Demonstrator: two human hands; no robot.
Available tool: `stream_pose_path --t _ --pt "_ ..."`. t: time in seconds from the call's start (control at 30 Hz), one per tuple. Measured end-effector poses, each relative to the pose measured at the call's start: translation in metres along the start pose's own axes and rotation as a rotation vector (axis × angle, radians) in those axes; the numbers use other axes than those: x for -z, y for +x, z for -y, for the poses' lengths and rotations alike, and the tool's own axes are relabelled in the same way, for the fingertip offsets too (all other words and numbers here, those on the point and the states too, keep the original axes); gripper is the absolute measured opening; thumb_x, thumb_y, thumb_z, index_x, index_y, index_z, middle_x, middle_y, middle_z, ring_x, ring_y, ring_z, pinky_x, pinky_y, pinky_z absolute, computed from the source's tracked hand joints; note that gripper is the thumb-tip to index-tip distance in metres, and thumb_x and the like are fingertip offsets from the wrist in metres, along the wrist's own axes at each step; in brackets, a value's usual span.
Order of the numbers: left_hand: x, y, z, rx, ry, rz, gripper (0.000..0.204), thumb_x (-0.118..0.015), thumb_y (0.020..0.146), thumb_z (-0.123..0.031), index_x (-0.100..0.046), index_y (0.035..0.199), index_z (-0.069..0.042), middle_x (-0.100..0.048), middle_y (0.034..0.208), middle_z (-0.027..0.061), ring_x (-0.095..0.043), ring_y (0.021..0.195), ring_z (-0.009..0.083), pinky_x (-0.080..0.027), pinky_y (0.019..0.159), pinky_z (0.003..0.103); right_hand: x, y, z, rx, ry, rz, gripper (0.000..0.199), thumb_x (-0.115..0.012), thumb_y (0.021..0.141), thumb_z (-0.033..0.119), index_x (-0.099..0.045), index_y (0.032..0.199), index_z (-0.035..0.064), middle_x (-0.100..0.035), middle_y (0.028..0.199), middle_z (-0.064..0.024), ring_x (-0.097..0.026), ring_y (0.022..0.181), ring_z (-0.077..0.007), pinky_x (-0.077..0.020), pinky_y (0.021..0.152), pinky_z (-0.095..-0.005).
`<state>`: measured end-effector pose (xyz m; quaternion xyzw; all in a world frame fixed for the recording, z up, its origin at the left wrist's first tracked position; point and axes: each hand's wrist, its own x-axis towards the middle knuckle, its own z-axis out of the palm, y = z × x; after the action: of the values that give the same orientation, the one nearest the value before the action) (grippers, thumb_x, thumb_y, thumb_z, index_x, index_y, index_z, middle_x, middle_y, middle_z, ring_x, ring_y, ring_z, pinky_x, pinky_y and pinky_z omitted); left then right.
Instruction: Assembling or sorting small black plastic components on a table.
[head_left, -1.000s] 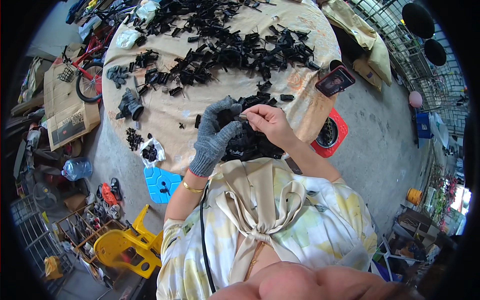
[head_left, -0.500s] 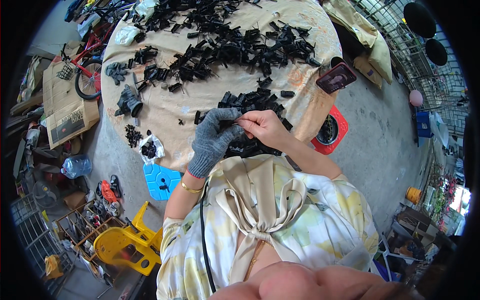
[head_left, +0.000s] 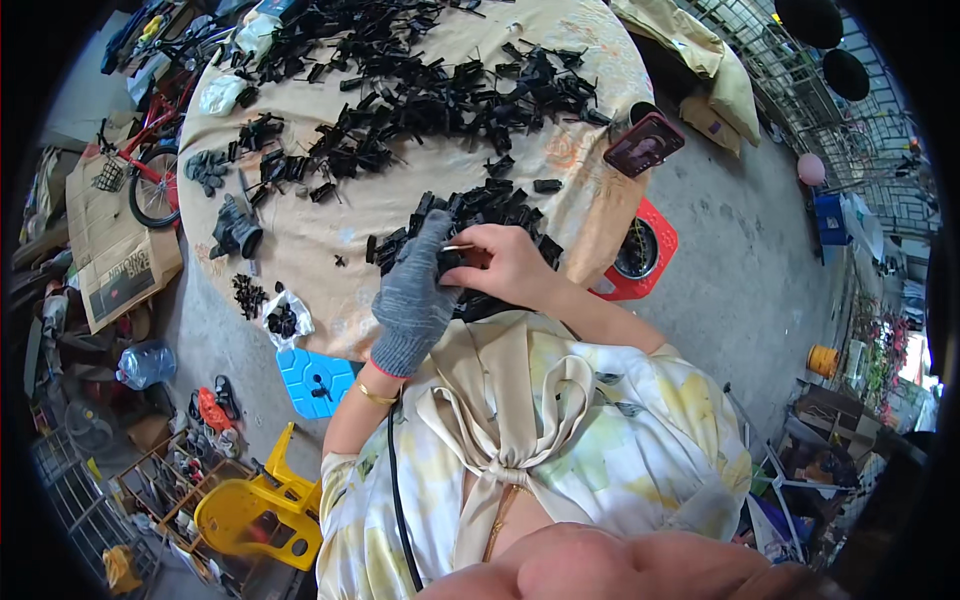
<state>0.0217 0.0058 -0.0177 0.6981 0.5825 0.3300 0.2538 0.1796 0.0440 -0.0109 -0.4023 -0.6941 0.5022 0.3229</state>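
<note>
Gloved left hand (head_left: 415, 285) has turned more upright; bare right hand (head_left: 505, 265) has opened from a tight pinch into a looser curl beside it.
Left fingers now point toward the top of the frame; grip hidden behind the glove, can't tell what they hold. Right index and thumb stand apart, a thin pale sliver (head_left: 458, 247) seemingly held at the index side. Hands still together, so likely mid-handling, nothing set down. Near pile of black parts (head_left: 510, 205) lies at frame centre, just beyond the hands on the beige tablecloth (head_left: 310, 240); wider black scatter (head_left: 400, 110) upper middle.
</note>
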Motion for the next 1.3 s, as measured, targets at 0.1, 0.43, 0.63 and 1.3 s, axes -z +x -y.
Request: stream_pose_path --t 0.1,0.43,0.63,1.3 --pt "0.008 0.001 -0.008 -0.013 0.007 0.087 0.066 -0.066 0.07 -0.001 -0.037 0.129 -0.007 -0.059 0.107 0.0115 -0.06 0.09 0.0186 -0.047 0.077 0.03 0.0 0.0 -0.003 0.101 -0.073 -0.044 0.021 -0.072 0.07 0.012 -0.064 0.087 0.0014 -0.058 0.065 -0.001 -0.05 0.057 -0.0031 -0.0397 0.051 -0.019" --pt "0.028 -0.014 0.005 0.433 -1.343 0.43 0.052 -0.07 0.067 -0.006 -0.048 0.113 0.001 -0.057 0.108 0.0152 -0.058 0.099 0.0298 -0.048 0.086 0.042 0.025 -0.003 0.001 -0.2 0.591 0.194 0.014 -0.066 0.076 0.002 -0.063 0.09 0.0003 -0.062 0.08 -0.0002 -0.054 0.072 -0.0038 -0.044 0.065 -0.0175" --pt "0.023 -0.003 -0.013 0.554 -1.216 0.436 0.026 -0.069 0.069 -0.018 -0.052 0.085 -0.006 -0.062 0.079 0.0085 -0.055 0.06 0.0083 -0.042 0.044 0.018 0.025 0.001 0.001 -0.005 0.5 0.277 0.017 -0.067 0.076 0.002 -0.063 0.092 -0.0004 -0.062 0.082 -0.0014 -0.055 0.073 -0.0045 -0.0446 0.066 -0.0185" --pt "0.01 -0.011 -0.003 0.361 -0.963 0.051 0.035 -0.061 0.078 0.0 -0.05 0.112 -0.002 -0.053 0.111 0.0079 -0.052 0.099 0.0126 -0.045 0.083 0.024 -0.003 -0.012 0.013 -0.1 0.165 -0.005 0.012 -0.054 0.086 0.011 -0.058 0.084 0.0002 -0.056 0.059 -0.004 -0.052 0.053 -0.0084 -0.0424 0.049 -0.0236"
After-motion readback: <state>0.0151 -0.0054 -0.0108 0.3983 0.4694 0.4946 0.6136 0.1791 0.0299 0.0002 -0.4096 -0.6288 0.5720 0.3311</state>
